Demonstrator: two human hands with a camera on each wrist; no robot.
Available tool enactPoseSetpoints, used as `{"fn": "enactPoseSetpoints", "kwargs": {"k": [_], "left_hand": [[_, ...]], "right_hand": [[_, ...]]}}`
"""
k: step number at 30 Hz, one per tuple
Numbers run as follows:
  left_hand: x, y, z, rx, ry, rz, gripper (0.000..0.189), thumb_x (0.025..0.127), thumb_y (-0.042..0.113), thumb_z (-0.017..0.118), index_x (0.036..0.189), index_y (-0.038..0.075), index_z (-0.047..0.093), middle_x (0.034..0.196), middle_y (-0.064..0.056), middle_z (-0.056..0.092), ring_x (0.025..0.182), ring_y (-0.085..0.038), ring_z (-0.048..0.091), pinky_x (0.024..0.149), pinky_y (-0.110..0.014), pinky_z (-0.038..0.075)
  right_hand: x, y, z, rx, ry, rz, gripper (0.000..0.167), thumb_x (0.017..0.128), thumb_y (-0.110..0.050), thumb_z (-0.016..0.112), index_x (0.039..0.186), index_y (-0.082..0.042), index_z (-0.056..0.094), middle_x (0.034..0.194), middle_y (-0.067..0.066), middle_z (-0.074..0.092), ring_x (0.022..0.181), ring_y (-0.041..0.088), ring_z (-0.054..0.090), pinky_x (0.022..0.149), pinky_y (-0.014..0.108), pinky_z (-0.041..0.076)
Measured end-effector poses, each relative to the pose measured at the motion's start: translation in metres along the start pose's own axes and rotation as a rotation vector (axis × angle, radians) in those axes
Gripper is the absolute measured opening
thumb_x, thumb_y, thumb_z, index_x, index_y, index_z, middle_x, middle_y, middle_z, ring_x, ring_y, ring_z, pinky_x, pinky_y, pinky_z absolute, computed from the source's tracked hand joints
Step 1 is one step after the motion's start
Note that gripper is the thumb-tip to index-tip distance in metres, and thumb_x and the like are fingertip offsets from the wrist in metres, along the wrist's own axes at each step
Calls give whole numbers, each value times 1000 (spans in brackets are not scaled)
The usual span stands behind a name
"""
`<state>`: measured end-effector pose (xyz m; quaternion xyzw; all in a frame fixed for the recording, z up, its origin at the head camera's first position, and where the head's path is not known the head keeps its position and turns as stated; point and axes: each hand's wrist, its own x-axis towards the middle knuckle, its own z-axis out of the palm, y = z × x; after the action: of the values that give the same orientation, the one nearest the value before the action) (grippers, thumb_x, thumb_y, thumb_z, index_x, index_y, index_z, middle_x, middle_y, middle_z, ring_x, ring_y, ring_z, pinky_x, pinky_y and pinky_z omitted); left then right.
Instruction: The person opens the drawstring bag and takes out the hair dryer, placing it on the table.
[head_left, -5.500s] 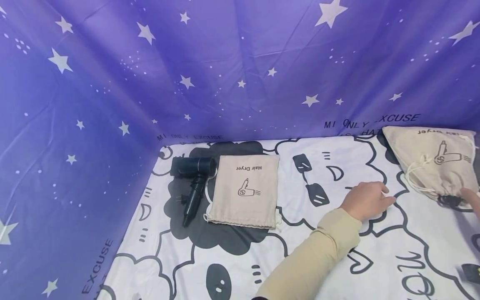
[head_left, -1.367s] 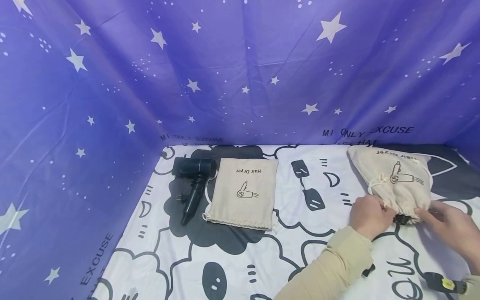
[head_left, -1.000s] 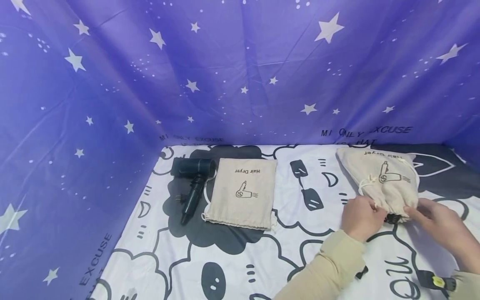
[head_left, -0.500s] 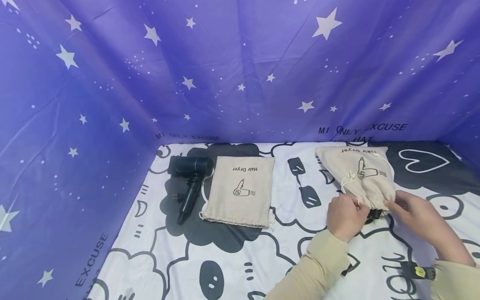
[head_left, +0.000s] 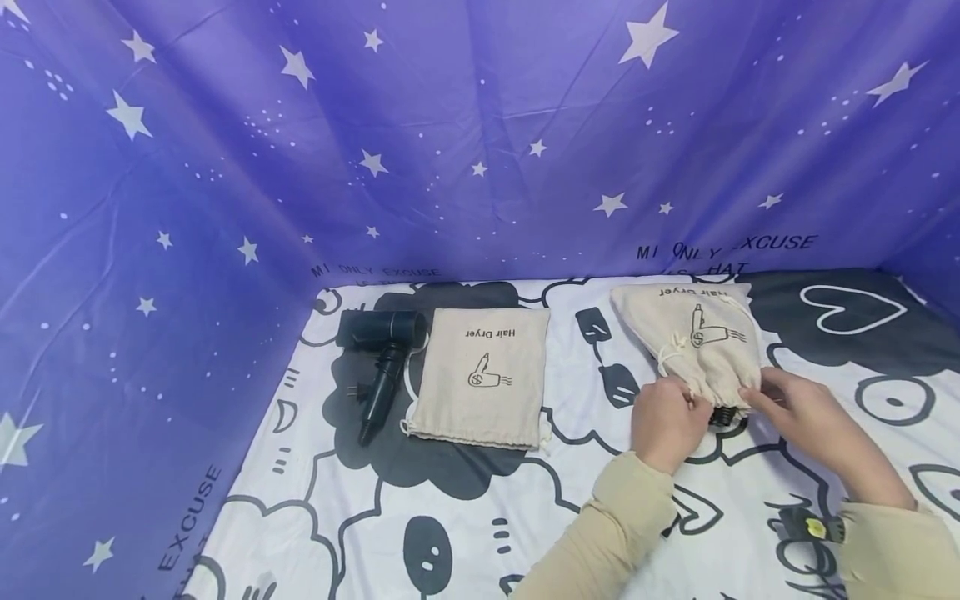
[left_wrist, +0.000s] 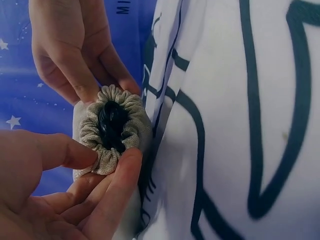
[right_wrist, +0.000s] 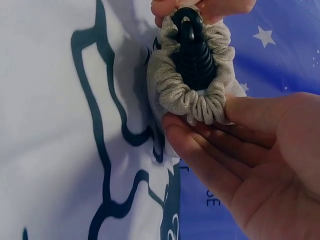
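Observation:
A stuffed beige drawstring bag (head_left: 693,346) printed "Hair Dryer" lies on the right side of the cloth, its gathered mouth towards me. My left hand (head_left: 667,425) pinches the left side of the mouth between thumb and fingers. Opposite it, my right hand (head_left: 810,425) pinches the other side of the rim. The left wrist view shows the ruffled opening as a ring around a dark cord (left_wrist: 112,120). Inside that ring, the right wrist view shows a black ribbed sleeve (right_wrist: 195,60) with a loop at its end. The rest of the contents is hidden by the fabric.
A black hair dryer (head_left: 386,367) with its cord wound on the handle lies at the left. Beside it rests a second, flat drawstring bag (head_left: 483,408). A patterned white cloth (head_left: 352,567) covers the surface; a purple star curtain (head_left: 420,100) stands behind and at left.
Earliest, my left hand was empty and my right was at the bag's mouth by the right edge. Both hands now hold the mouth, and the bag has slid left across the cloth.

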<state>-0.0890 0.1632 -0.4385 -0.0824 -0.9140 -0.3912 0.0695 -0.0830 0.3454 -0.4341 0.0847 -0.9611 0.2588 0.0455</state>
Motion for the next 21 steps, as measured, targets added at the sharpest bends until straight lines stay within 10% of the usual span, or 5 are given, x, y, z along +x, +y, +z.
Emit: {"fn": "enactPoseSetpoints", "kwargs": {"k": [21], "left_hand": [[-2, -32, -42, -99, -13, -35, 41, 78, 9, 68, 52, 17, 37, 43, 13, 27, 41, -1, 28, 40, -16, 24]], "right_hand": [[16, -44, 21, 72, -34, -54, 14, 98, -10, 60, 85, -6, 57, 69, -1, 54, 59, 4, 41, 52, 27, 37]]}}
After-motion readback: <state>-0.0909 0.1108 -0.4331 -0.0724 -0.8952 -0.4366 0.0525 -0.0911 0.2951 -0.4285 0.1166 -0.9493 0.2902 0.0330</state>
